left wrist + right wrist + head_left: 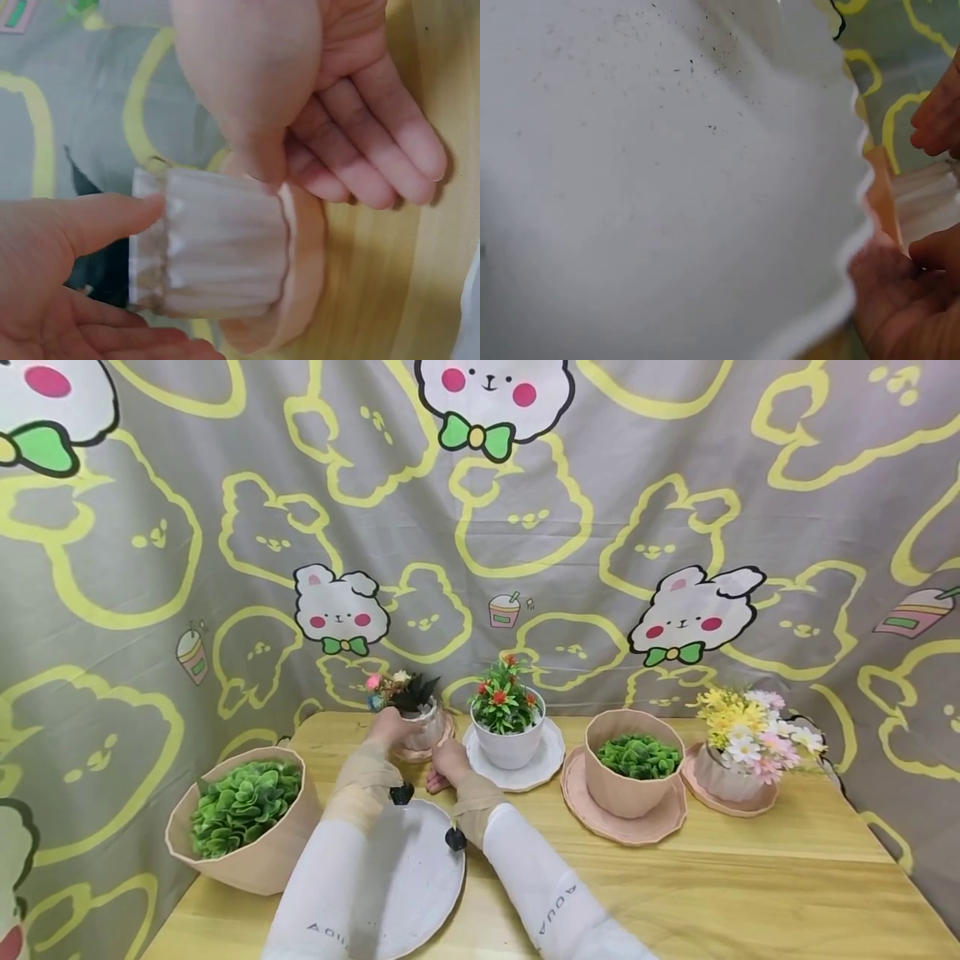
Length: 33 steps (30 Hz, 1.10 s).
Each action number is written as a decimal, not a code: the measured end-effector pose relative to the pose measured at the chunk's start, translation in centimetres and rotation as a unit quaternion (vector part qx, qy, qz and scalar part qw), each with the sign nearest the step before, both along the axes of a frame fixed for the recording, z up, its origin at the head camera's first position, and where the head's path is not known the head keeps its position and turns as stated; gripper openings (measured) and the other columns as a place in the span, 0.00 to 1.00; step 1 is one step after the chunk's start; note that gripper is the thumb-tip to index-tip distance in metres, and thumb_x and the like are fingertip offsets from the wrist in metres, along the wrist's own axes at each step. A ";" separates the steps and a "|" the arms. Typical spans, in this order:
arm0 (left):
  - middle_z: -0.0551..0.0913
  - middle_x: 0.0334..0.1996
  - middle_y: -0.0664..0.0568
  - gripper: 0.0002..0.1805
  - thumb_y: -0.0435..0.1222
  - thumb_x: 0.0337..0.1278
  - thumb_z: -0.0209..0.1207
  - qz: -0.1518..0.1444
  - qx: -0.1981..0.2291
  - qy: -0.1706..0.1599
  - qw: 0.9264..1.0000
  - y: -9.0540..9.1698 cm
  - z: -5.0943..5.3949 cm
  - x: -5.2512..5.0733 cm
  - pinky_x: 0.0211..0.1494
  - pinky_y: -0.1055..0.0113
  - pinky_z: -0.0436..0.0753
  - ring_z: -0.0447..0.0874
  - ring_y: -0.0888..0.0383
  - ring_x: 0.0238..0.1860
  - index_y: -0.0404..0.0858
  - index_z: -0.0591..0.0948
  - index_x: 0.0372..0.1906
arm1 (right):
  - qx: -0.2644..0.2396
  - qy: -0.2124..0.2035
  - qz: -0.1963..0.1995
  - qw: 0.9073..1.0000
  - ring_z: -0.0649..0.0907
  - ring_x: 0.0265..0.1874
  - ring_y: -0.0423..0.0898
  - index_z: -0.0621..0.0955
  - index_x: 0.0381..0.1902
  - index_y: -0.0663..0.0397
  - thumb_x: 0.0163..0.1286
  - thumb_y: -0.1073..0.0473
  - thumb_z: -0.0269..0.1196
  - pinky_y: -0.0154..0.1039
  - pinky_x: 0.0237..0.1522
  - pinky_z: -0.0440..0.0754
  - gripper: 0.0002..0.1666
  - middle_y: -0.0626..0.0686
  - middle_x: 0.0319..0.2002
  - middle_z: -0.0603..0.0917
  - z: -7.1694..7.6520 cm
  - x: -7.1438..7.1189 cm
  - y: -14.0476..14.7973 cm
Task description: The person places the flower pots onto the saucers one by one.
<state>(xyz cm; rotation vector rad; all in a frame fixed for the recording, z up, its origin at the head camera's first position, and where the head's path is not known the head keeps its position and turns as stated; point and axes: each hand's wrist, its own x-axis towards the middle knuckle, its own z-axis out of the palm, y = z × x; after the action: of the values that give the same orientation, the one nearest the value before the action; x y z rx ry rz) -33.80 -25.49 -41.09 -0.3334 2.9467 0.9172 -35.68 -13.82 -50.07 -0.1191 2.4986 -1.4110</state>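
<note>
A small whitish ribbed flowerpot (pixel 225 244) with dark leaves and pink, cream and blue flowers (pixel 397 687) stands on a round pink saucer (pixel 307 270) at the back left. My left hand (pixel 387 732) holds the pot near its rim, thumb on the near side and fingers round the far side. Low beside it, my right hand (pixel 450 764) pinches the saucer's edge, its thumb over the rim by the pot's base and its other fingers stretched out near the table. A large white scalloped plate (pixel 412 877) lies beneath my forearms, dotted with dark specks.
Left of my arms stands a big pink pot (pixel 262 868) of green leaves. Rightward are a white pot (pixel 510 747) of red flowers on a white saucer (pixel 555 752), a pink pot (pixel 633 785) on a saucer (pixel 577 814), and a pot of yellow-pink flowers (pixel 738 727). Patterned cloth (pixel 540 552) hangs behind.
</note>
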 end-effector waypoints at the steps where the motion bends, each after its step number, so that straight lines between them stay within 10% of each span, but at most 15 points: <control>1: 0.78 0.56 0.29 0.32 0.43 0.56 0.65 -0.003 0.000 -0.003 1.000 0.0 0.2 0.1 0.58 0.52 0.78 0.79 0.40 0.54 0.21 0.75 0.56 | -0.029 -0.021 0.005 0.999 0.88 0.20 0.52 0.82 0.29 0.69 0.75 0.57 0.48 0.43 0.30 0.87 0.24 0.61 0.21 0.86 0.0 0.1 0.2; 11: 0.82 0.50 0.31 0.23 0.44 0.57 0.62 -0.036 -0.036 -0.026 0.998 0.5 1.7 1.6 0.53 0.52 0.80 0.81 0.42 0.47 0.26 0.80 0.45 | -0.153 -0.080 0.050 0.984 0.79 0.08 0.45 0.76 0.43 0.80 0.78 0.54 0.45 0.43 0.17 0.84 0.28 0.54 0.11 0.77 1.9 1.5 1.3; 19: 0.80 0.55 0.30 0.30 0.46 0.59 0.59 -0.071 -0.065 -0.013 0.995 1.0 3.3 3.2 0.58 0.48 0.78 0.79 0.37 0.55 0.23 0.76 0.56 | -0.138 -0.070 0.073 0.985 0.79 0.08 0.45 0.77 0.37 0.74 0.76 0.58 0.45 0.43 0.19 0.84 0.22 0.54 0.11 0.76 3.3 1.7 1.5; 33: 0.85 0.40 0.40 0.31 0.45 0.62 0.59 -0.106 -0.080 0.047 0.990 1.2 4.7 7.2 0.46 0.52 0.82 0.83 0.49 0.38 0.25 0.74 0.59 | -0.077 0.036 0.147 0.985 0.77 0.10 0.41 0.77 0.26 0.64 0.76 0.48 0.52 0.55 0.33 0.86 0.26 0.49 0.13 0.76 6.0 3.3 5.4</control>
<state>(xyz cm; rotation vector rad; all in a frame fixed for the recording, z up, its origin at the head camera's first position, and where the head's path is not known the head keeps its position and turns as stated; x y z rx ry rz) -26.55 -24.31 -36.43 0.0222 3.0717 0.6911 -32.38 -8.41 -44.06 -0.5545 2.3045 -1.4931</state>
